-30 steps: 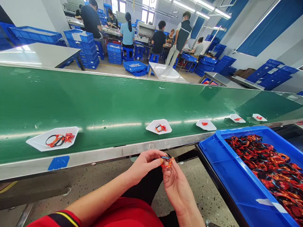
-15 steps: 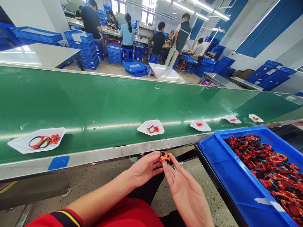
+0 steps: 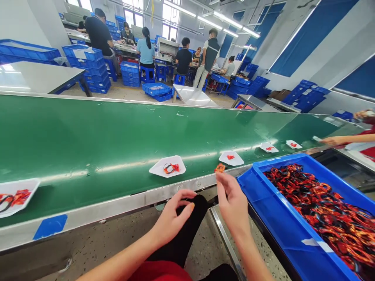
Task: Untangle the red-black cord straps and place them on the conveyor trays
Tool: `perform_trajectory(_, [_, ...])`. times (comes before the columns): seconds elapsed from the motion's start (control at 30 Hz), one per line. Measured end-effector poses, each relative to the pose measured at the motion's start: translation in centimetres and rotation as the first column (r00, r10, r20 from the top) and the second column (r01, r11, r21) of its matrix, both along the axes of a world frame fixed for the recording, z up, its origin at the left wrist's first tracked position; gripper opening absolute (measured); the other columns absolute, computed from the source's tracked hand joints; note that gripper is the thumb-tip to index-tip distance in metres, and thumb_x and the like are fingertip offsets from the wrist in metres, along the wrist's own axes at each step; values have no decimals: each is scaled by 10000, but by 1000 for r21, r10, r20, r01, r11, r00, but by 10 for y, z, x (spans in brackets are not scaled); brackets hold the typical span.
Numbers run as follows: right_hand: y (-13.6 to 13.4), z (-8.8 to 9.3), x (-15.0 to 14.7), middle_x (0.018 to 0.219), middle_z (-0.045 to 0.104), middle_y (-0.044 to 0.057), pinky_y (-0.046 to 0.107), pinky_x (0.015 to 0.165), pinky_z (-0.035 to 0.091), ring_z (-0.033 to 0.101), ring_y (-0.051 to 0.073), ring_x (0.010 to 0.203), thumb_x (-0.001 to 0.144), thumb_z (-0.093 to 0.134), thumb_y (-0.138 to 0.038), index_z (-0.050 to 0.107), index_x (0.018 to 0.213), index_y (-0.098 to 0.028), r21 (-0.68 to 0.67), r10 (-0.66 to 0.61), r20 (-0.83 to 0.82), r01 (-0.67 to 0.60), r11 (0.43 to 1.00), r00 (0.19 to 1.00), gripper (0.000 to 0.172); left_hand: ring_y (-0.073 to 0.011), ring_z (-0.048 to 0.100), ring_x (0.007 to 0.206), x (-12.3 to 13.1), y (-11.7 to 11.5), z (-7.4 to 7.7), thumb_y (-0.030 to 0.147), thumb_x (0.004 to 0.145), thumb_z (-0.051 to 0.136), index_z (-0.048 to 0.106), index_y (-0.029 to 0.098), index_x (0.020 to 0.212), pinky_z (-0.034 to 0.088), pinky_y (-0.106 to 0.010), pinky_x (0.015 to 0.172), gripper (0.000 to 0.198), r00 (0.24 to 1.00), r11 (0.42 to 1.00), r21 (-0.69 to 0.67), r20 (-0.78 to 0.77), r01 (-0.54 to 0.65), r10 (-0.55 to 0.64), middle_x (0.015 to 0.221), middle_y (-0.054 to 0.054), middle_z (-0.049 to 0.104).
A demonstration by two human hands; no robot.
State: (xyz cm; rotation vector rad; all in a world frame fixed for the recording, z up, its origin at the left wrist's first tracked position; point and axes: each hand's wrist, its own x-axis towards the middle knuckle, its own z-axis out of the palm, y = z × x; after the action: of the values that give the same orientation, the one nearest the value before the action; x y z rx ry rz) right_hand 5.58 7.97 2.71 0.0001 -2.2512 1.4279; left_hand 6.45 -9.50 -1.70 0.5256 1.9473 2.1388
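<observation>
My right hand (image 3: 233, 203) pinches a small orange-and-black band (image 3: 219, 168) between its fingertips, held up over the metal edge of the green belt. Just behind that band lies a white tray (image 3: 224, 157) with red pieces in it. My left hand (image 3: 175, 218) holds nothing; its fingers are curved and apart, below the belt edge. Nearest to it on the belt is another white tray (image 3: 155, 169) carrying a black-and-orange ring with red bits. A blue bin (image 3: 274, 218) heaped with orange-and-black bands (image 3: 331, 210) stands to the right of my right hand.
More white trays (image 3: 10, 212) sit along the green conveyor belt (image 3: 96, 128). From the right edge, a co-worker's hand (image 3: 334, 140) reaches to a white tray on the belt. Beyond the belt are tables (image 3: 32, 78), blue crates (image 3: 90, 70) and several seated or standing people.
My hands have parted: the band left my joined fingertips and rose toward the belt in my right hand. The view swung right, and a co-worker's arm came in at the right.
</observation>
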Motion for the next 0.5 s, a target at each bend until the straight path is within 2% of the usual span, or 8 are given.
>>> perform_trajectory(0.03, [9,1,-19,1218,577,120,448,1026,400,524,235,1145,859,479,-253,599,1126,-180,208,-44,-68,58,976,997,301,-195,485,1169,-2,-2,-4,306,884,478,545,244,1081,380,-381,1013,217,982,989,-139,-188,-57,30,1252,-76,529])
perform_trajectory(0.1, [29,0,-57,1261,535,155,443,1057,363,470,240,1206,858,409,-172,565,1169,-130,492,-101,-84,129,861,991,350,-205,429,1234,-6,-6,-13,245,873,481,553,248,1065,344,-399,1057,205,893,930,-324,-450,-175,11,1312,-75,473])
perform_trajectory(0.17, [44,-1,-86,1268,518,197,447,1064,348,445,256,1233,835,379,-102,550,1176,-77,618,-153,-20,133,775,988,382,-213,392,1275,-9,-8,-21,212,872,464,536,250,1088,349,-413,1066,231,823,872,-422,-567,-247,-41,1350,-81,436])
perform_trajectory(0.23, [53,-2,-98,1259,518,227,460,1042,364,459,279,1217,800,390,-56,560,1152,-50,659,-186,22,126,742,982,392,-219,398,1276,-12,-9,-27,202,864,471,525,253,1105,383,-416,1050,252,771,830,-468,-633,-304,-75,1352,-84,436])
perform_trajectory(0.3, [53,3,-91,1296,491,230,463,1022,379,468,292,1204,773,425,-45,563,1158,-49,681,-208,34,130,721,977,409,-228,432,1250,-14,-10,-30,204,850,497,527,257,1108,424,-415,1017,265,721,800,-478,-688,-361,-86,1336,-85,453])
perform_trajectory(0.37, [47,15,-69,1363,440,203,464,1028,372,441,295,1230,769,476,-80,542,1210,-74,697,-199,43,114,708,979,446,-238,457,1227,-18,-10,-33,207,832,525,536,256,1105,450,-413,990,277,669,783,-467,-738,-412,-88,1324,-86,466])
perform_trajectory(0.4, [45,25,-54,1396,413,176,466,1044,353,412,292,1257,775,503,-116,530,1240,-102,686,-172,37,100,721,984,465,-243,462,1222,-20,-10,-35,209,824,538,542,256,1101,456,-413,983,281,644,777,-460,-759,-429,-94,1321,-84,471])
perform_trajectory(0.5, [53,64,-5,1412,418,79,480,1104,260,351,271,1304,782,572,-227,552,1245,-218,564,-102,-52,113,818,993,464,-250,472,1211,-25,-10,-40,217,806,563,559,256,1090,458,-413,976,286,576,768,-440,-809,-465,-115,1308,-76,488])
